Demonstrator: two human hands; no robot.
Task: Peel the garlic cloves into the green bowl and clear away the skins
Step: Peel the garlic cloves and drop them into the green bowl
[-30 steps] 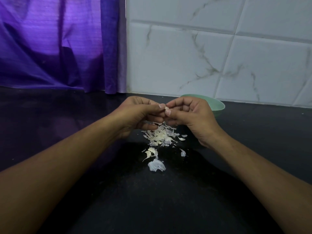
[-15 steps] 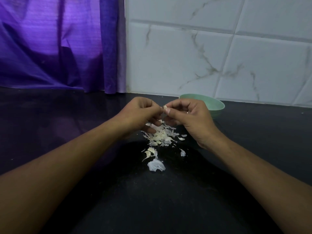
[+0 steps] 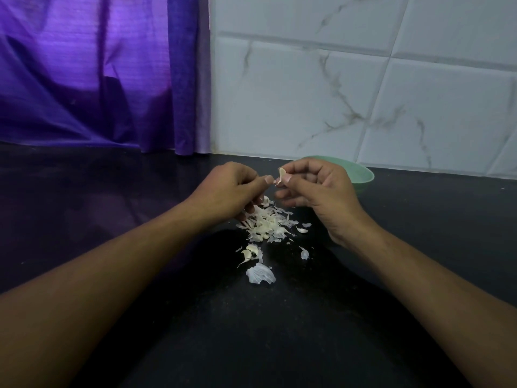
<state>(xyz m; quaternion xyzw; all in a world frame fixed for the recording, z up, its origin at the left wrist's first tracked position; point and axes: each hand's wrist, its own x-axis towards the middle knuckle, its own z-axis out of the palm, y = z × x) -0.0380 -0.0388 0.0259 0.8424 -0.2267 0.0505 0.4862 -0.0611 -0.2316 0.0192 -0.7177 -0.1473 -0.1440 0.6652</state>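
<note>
Two hands meet on one garlic clove (image 3: 282,175): your right hand (image 3: 316,191) pinches it between thumb and forefinger; your left hand (image 3: 229,189), fingers curled, nips its skin at 9 o'clock. Loose skins (image 3: 267,224) lie heaped on the counter (image 3: 307,331) at 6 o'clock; the green bowl (image 3: 363,176) sits at 3 o'clock, behind the right hand. Risk: a hard tug may flick the clove into the heap.

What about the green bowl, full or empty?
Cannot tell. The green bowl sits upright behind the right hand, which hides its inside.
</note>
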